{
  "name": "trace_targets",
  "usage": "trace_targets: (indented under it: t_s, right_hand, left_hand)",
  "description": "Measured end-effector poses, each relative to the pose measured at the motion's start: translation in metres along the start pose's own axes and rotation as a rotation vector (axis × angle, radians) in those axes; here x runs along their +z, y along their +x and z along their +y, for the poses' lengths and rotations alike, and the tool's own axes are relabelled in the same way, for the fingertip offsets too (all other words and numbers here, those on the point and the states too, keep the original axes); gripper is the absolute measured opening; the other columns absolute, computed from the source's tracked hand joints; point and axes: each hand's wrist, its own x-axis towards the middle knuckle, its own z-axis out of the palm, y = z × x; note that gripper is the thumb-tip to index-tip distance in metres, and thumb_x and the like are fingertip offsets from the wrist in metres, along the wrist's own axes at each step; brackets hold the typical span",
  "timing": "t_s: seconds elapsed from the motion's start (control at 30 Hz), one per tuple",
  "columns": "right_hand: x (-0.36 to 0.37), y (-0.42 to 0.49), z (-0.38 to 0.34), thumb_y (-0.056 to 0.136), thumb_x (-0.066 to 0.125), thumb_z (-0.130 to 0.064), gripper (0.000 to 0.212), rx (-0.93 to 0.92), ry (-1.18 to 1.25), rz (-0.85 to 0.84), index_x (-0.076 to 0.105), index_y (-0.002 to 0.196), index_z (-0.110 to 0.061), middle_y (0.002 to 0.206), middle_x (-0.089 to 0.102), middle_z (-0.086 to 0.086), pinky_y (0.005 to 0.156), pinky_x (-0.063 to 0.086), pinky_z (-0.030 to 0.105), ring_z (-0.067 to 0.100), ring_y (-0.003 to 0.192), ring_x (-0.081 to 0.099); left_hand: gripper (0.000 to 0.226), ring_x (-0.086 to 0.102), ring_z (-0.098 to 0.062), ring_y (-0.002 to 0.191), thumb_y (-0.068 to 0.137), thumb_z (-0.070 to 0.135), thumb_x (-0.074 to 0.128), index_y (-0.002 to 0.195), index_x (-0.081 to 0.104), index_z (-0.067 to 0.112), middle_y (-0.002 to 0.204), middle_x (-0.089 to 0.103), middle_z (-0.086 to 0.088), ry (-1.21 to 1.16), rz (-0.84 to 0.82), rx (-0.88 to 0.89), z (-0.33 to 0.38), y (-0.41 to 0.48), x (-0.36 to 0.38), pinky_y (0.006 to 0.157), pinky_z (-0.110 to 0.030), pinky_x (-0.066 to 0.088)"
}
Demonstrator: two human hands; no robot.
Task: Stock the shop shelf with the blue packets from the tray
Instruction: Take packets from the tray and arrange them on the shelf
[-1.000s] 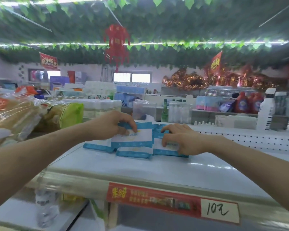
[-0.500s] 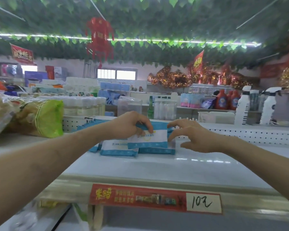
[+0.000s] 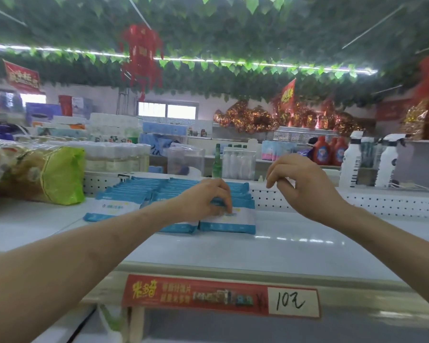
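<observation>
Several blue-and-white packets (image 3: 233, 220) lie in flat stacked rows on the white top shelf (image 3: 233, 246), against its perforated back rail. My left hand (image 3: 203, 199) rests on the front right packets with its fingertips curled down onto the top one. My right hand (image 3: 300, 184) hangs lifted above and to the right of the packets, fingers loosely curled, holding nothing. The tray is out of view.
A bag with a green end (image 3: 57, 174) lies on the shelf at the left. White spray bottles (image 3: 352, 162) stand behind the rail at the right. A red price strip (image 3: 221, 295) marks the shelf's front edge. Clear containers (image 3: 238, 164) sit beyond the rail.
My right hand has let go of the packets and risen up and to the right. My left hand stays on the stack, which now lies further back in tidy rows.
</observation>
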Motion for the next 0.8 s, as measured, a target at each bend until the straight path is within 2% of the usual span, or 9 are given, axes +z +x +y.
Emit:
trace_targets:
  t_s: [0.13,0.33,0.43,0.57,0.67,0.73,0.8]
  right_hand:
    - [0.020,0.021,-0.047,0.088,0.061,-0.001,0.027,-0.077,0.083,-0.042,0.073,0.082,-0.024,0.093,0.068,-0.010,0.084,0.051,0.045,0.012,0.092,0.060]
    - [0.081,0.051,-0.181,0.087,0.055,-0.015,0.021,-0.291,0.312,-0.138,0.072,0.089,-0.026,0.089,0.067,-0.012,0.080,0.049,0.041,0.012,0.086,0.060]
    - [0.125,0.050,-0.270,0.090,0.057,-0.018,0.018,-0.386,0.475,-0.230,0.069,0.101,-0.027,0.095,0.067,-0.011,0.081,0.050,0.037,0.010,0.088,0.060]
    - [0.182,0.023,-0.404,0.095,0.056,-0.024,0.027,-0.548,0.658,-0.422,0.063,0.121,-0.027,0.113,0.064,-0.009,0.087,0.050,0.034,0.008,0.099,0.058]
    - [0.214,-0.024,-0.514,0.099,0.053,-0.026,0.034,-0.633,0.772,-0.585,0.057,0.133,-0.030,0.127,0.061,-0.008,0.088,0.048,0.032,0.013,0.111,0.057]
    - [0.226,-0.065,-0.587,0.099,0.053,-0.026,0.036,-0.683,0.861,-0.681,0.056,0.134,-0.029,0.125,0.060,-0.006,0.083,0.045,0.032,0.016,0.107,0.059]
    - [0.229,-0.113,-0.653,0.099,0.054,-0.024,0.038,-0.760,0.945,-0.783,0.055,0.136,-0.028,0.125,0.058,-0.005,0.086,0.044,0.031,0.015,0.106,0.058]
  left_hand:
    - [0.014,0.050,-0.008,0.117,0.097,0.017,0.068,0.097,0.077,0.028,0.124,0.055,0.011,0.016,0.088,-0.042,-0.007,-0.040,-0.023,0.109,-0.034,0.042]
    - [0.016,0.060,-0.007,0.105,0.099,0.016,0.064,0.101,0.073,0.029,0.113,0.061,0.011,0.018,0.271,-0.278,-0.032,-0.199,-0.075,0.091,-0.030,0.050]
    - [0.017,0.065,-0.008,0.099,0.100,0.015,0.063,0.104,0.073,0.028,0.109,0.065,0.011,0.012,0.471,-0.527,-0.027,-0.320,-0.094,0.086,-0.029,0.053]
    - [0.019,0.066,-0.003,0.099,0.102,0.020,0.061,0.108,0.069,0.037,0.108,0.065,0.018,0.069,0.622,-0.876,0.018,-0.511,-0.094,0.081,-0.022,0.054]
    - [0.032,0.068,-0.003,0.094,0.098,0.008,0.064,0.105,0.070,0.039,0.102,0.069,0.021,0.140,0.697,-1.146,0.080,-0.657,-0.068,0.078,-0.021,0.053]
    - [0.032,0.068,-0.007,0.091,0.095,0.009,0.064,0.105,0.070,0.039,0.101,0.069,0.019,0.188,0.703,-1.334,0.134,-0.741,-0.043,0.078,-0.023,0.054]
    - [0.028,0.066,-0.003,0.093,0.090,0.014,0.062,0.103,0.070,0.038,0.101,0.070,0.021,0.218,0.719,-1.493,0.195,-0.808,-0.014,0.084,-0.017,0.050]
